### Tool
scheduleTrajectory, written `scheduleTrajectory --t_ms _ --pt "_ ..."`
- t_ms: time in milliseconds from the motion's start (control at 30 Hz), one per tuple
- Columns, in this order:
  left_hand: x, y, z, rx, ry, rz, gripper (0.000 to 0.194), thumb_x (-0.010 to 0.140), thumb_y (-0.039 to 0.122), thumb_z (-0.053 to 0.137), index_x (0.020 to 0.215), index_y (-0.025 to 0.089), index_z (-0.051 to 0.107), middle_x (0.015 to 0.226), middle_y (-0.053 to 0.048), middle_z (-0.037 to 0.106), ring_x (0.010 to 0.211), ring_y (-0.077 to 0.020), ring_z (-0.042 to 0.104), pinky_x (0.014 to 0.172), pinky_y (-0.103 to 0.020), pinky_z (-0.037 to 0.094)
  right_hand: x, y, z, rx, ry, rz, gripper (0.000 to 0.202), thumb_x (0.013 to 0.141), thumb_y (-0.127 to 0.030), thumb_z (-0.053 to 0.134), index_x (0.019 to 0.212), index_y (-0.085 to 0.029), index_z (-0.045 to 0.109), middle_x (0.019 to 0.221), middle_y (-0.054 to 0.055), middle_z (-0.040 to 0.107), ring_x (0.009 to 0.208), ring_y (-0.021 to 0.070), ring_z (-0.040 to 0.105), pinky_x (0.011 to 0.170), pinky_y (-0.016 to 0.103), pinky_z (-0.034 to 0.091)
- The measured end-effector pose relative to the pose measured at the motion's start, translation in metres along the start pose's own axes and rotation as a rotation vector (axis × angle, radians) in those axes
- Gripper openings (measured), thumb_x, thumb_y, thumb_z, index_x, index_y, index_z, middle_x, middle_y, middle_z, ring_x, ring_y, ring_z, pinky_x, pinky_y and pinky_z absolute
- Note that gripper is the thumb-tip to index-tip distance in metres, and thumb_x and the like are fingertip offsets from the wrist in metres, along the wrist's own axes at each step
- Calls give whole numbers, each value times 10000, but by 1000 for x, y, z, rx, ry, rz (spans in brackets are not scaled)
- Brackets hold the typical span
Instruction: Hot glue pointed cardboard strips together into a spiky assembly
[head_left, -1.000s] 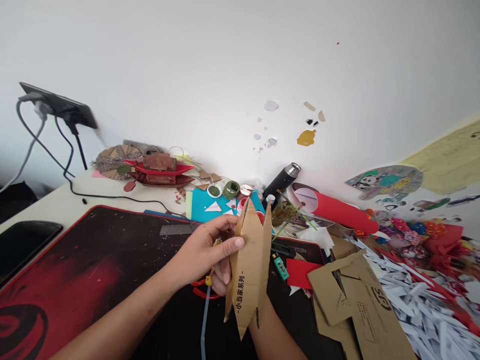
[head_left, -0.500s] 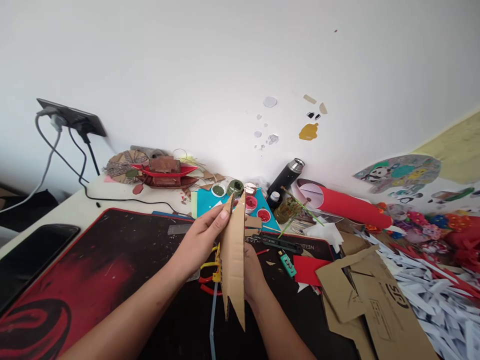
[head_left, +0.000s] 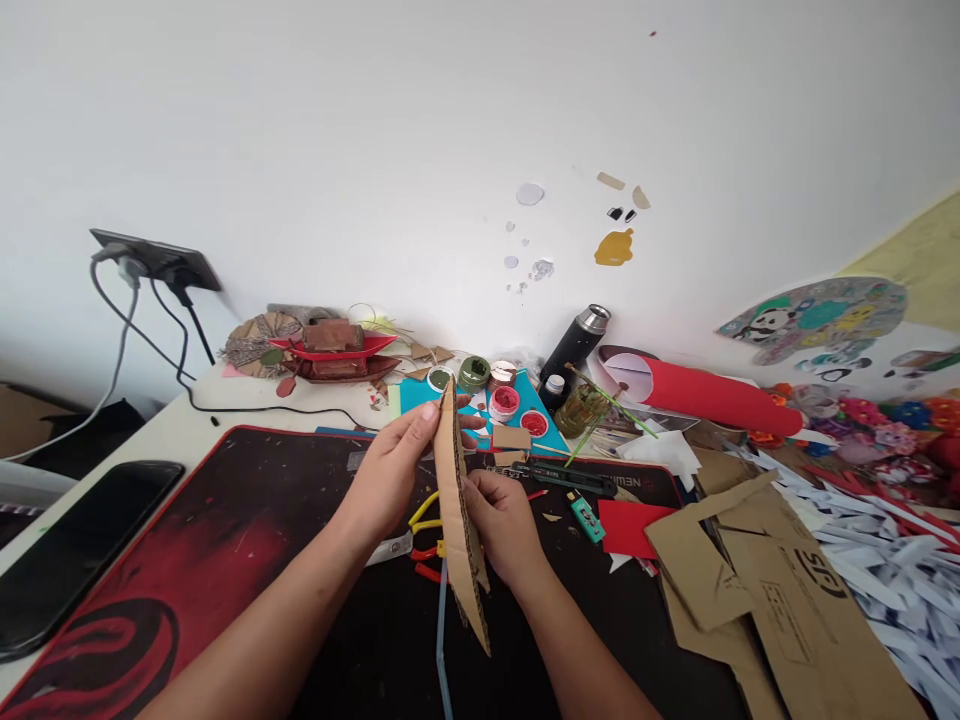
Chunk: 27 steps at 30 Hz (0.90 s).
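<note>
A long folded piece of cardboard (head_left: 454,500) with pointed ends stands nearly on edge between my hands, above the dark mat. My left hand (head_left: 401,455) pinches its upper part, thumb on the near side and fingertips showing past the far side. Lower down, my right hand (head_left: 506,525) grips the right side with bent fingers, partly hidden by the cardboard. Beneath it lie scissors (head_left: 394,548), a yellow-and-red handled tool (head_left: 429,550) and a translucent bluish stick (head_left: 442,640).
A phone (head_left: 82,550) lies at the left. Behind are a red model boat (head_left: 330,345), open paint jars (head_left: 504,402) and a black thermos (head_left: 574,345). To the right are a box cutter (head_left: 566,478), a green lighter (head_left: 585,516), cardboard sheets (head_left: 795,600) and white paper strips (head_left: 862,570).
The cardboard has turned, so its narrow side and cut edge now show. My right hand has come out from behind it and is more visible. The view has shifted slightly.
</note>
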<state>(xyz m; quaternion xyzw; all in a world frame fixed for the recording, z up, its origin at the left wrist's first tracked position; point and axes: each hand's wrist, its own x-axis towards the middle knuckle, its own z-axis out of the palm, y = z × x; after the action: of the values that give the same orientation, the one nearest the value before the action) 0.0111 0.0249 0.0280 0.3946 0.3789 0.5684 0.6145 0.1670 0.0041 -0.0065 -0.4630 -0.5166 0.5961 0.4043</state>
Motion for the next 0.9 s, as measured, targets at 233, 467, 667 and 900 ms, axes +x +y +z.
scheduleTrajectory --t_ms 233,467,667,900 --pt "9 10 -8 -87 4 -46 616 808 709 820 1080 157 840 1017 -151 851 946 -331 788 809 -393 619 1 -6 -9 -258 100 -106 550 869 -643 695 594 -217 482 590 -38 388 606 136 358 563 282 280" --pt "13 7 -18 -141 -59 -93 555 784 591 902 1103 142 837 1009 -158 852 839 -282 784 764 -362 623 -3 -5 -13 -336 63 -107 516 908 -622 649 628 -213 504 625 -32 412 635 146 388 591 289 299" --pt "14 6 -18 -197 -74 -119 512 775 556 920 1085 156 836 1003 -140 847 850 -271 785 776 -358 639 -6 -7 -14 -347 50 -113 513 918 -622 638 636 -215 505 630 -35 417 638 146 398 594 286 311" --pt "15 6 -18 -206 -9 -131 527 687 541 969 1016 147 848 965 -139 845 853 -258 771 797 -334 631 -7 -8 -13 -351 51 -105 507 912 -617 648 637 -218 502 629 -36 425 640 147 406 598 288 309"
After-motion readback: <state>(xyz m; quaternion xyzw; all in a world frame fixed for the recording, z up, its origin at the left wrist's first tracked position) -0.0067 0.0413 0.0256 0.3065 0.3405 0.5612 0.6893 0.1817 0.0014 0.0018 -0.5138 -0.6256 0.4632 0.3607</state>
